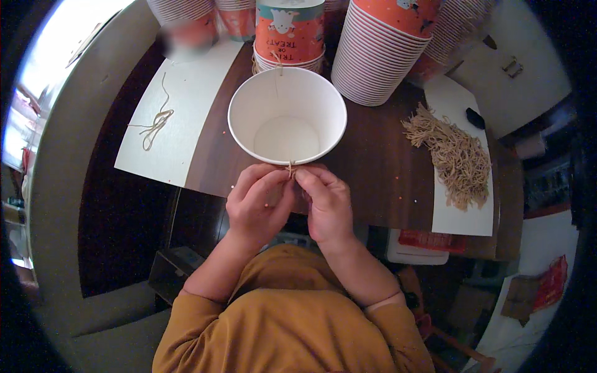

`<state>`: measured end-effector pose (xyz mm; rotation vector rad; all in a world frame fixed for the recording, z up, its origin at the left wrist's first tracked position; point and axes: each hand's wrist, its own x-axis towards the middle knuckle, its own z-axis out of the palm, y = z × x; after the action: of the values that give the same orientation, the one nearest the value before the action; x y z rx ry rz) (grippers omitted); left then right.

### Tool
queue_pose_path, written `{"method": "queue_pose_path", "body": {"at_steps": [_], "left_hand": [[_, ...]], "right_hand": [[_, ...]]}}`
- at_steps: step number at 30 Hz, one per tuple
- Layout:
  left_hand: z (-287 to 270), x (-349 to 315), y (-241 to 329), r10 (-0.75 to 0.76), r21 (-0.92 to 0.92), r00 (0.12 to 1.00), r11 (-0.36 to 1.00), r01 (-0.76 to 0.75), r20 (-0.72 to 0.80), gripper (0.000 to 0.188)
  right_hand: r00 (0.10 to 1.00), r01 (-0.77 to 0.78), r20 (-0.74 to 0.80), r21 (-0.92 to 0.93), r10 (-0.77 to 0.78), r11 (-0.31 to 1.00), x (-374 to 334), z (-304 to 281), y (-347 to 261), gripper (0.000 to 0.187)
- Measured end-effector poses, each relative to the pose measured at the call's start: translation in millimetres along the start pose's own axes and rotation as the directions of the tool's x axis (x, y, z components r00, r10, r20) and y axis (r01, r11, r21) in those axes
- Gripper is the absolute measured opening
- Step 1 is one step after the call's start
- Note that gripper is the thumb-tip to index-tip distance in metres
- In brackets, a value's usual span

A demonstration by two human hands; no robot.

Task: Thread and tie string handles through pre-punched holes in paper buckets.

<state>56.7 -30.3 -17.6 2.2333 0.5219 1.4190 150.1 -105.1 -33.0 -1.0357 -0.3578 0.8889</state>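
A large white-lined paper bucket (288, 133) stands on the dark wooden table, its mouth facing up toward me. Tan twine (291, 166) is looped over its near rim, and another bit of twine crosses the far rim. My left hand (258, 199) pinches the near twine between thumb and fingers, just below the rim. Close against it, my right hand (326, 199) pinches the same twine from the other side. The fingertips of both hands nearly meet, so the twine's ends are mostly hidden.
Behind the bucket rise stacked orange paper buckets (380, 59), with more stacks to the left and right. A heap of cut tan twine (460, 163) lies on a white board at right. On the left white board (205, 81) rests a loose twine piece (155, 126).
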Motion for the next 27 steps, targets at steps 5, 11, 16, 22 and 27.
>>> {"method": "queue_pose_path", "body": {"at_steps": [5, 11, 16, 22, 27], "left_hand": [[1.0, 0.1, 0.0, 0.100, 0.064, 0.995, 0.993, -0.099, 0.001, 0.024], [-0.3, 1.8, 2.7, 0.088, 0.061, 0.996, 0.994, -0.090, 0.031, 0.022], [-1.5, 1.3, -1.0, 0.120, 0.084, 0.992, 0.989, -0.124, 0.049, 0.019], [-7.2, 3.9, -6.3, 0.144, 0.006, 0.988, 0.989, -0.145, 0.059, 0.018], [-13.2, 3.1, -2.9, 0.085, -0.032, 0.993, 0.996, -0.083, 0.079, 0.017]], "right_hand": [[0.998, 0.067, -0.001, 0.008, -0.067, 0.998, -2.7, 3.5, -1.6, 0.016], [0.998, 0.055, -0.027, 0.014, -0.055, 0.998, -1.4, 4.3, -0.3, 0.015], [0.996, 0.069, -0.046, -0.035, -0.070, 0.997, -0.6, 4.0, -2.6, 0.016], [0.989, -0.132, 0.085, 0.103, 0.123, 0.986, 2.6, 1.8, -11.7, 0.020], [0.941, -0.328, 0.167, 0.244, 0.294, 0.912, 4.8, 4.4, -9.3, 0.020]]}}
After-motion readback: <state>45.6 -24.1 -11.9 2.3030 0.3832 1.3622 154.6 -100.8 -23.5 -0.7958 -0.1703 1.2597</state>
